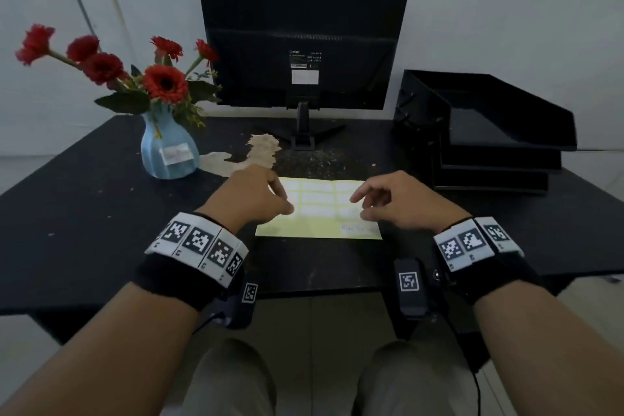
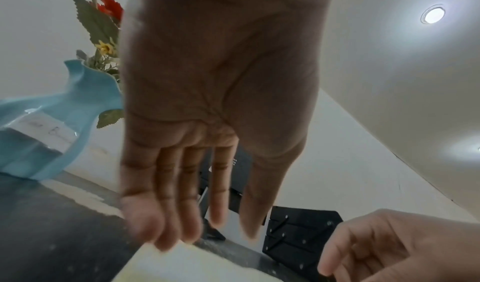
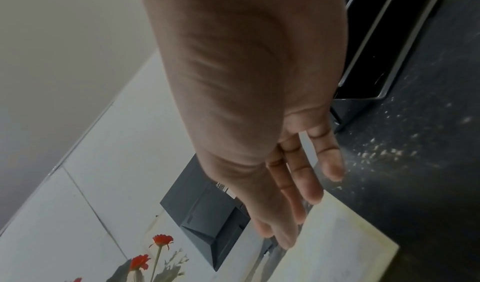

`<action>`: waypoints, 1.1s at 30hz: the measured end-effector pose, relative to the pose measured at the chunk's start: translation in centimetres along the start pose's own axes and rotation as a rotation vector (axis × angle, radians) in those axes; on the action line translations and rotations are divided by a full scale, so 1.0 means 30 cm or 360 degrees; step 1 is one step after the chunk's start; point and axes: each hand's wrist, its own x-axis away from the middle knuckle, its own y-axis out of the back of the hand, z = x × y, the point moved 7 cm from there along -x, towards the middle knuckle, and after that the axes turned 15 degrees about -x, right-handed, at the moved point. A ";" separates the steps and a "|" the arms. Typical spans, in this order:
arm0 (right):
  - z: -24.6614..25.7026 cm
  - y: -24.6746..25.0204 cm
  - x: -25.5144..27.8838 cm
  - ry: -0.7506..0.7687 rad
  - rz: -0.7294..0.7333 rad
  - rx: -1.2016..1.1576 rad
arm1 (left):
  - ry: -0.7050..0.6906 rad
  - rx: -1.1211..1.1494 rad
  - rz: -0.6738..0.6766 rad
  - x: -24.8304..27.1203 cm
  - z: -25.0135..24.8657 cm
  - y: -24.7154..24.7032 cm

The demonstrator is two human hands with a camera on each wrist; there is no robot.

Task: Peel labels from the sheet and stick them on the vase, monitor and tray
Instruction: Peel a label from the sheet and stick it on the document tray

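A yellow label sheet (image 1: 317, 209) with rows of white labels lies flat on the black table (image 1: 84, 213), one written label (image 1: 358, 229) at its near right corner. My left hand (image 1: 287, 203) hovers over the sheet's left edge, fingers straight (image 2: 182, 231), holding nothing. My right hand (image 1: 363, 206) hangs over the sheet's right side with relaxed fingers (image 3: 298, 214), also empty. The blue vase (image 1: 169, 152) of red flowers carries a white label (image 1: 175, 154). The monitor (image 1: 304, 37) shows its back, with a white label (image 1: 305, 77). Stacked black trays (image 1: 489, 132) stand at the right.
A pale torn patch (image 1: 256, 152) marks the tabletop between vase and monitor stand (image 1: 304, 135), with crumbs scattered beside it. White walls close in behind. The table's front edge runs just below my wrists.
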 end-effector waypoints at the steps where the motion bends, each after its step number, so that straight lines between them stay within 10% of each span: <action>1: -0.010 -0.008 0.009 -0.0010 0.0000 0.0022 | 0.0055 -0.0048 0.0096 0.010 0.002 -0.031; 12: -0.092 -0.053 0.037 -0.0117 0.0010 0.0207 | 0.0478 0.0067 0.0210 -0.014 -0.006 -0.120; 19: -0.109 -0.036 0.020 -0.0154 -0.0063 0.0205 | 0.0130 0.0097 0.0010 -0.042 -0.090 -0.131; 23: -0.114 -0.033 0.018 -0.0147 -0.0087 0.0103 | -0.0114 0.0189 0.0282 -0.034 -0.164 -0.185; 33: -0.102 0.022 0.049 0.0113 -0.0269 -0.0337 | -0.0105 0.0220 0.0314 -0.034 -0.164 -0.184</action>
